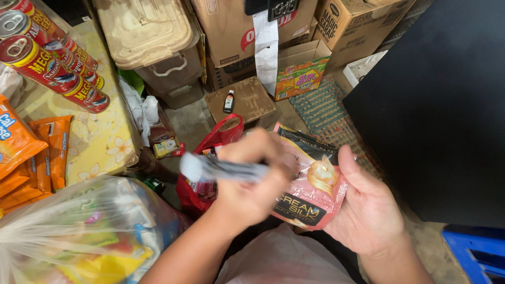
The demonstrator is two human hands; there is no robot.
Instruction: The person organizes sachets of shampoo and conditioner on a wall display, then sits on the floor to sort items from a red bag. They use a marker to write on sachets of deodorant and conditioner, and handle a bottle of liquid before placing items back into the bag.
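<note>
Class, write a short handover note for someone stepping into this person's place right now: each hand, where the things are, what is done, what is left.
Left hand: closed on a blurred marker pen, its tip against the sachet.
Right hand: holds the pink and black sachet from beneath, face up.
Nearby: red bag on the floor below the hands, clear plastic bag of goods at the left, stacked cans on the table.
Done: sachet in hand, pen on it. Any mark is hidden by the hand.
Left: probably finish marking, then put the sachet away.
</note>
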